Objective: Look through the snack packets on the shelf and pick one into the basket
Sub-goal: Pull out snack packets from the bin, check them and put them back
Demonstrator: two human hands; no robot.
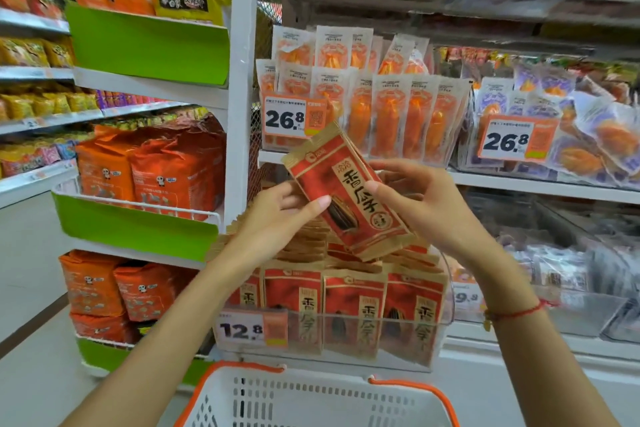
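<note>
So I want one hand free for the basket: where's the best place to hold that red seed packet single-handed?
Pinch the red seed packet at mid-length across its narrow width, coming from the right long edge where the right hand already holds it. It is flat, long and tilted, so a middle hold probably keeps it from drooping above the basket.

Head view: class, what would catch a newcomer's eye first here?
A red packet held tilted in mid-frame, gripped by the left hand and right hand. Matching packets fill the bin below it, and a white basket sits at the bottom edge.
</note>
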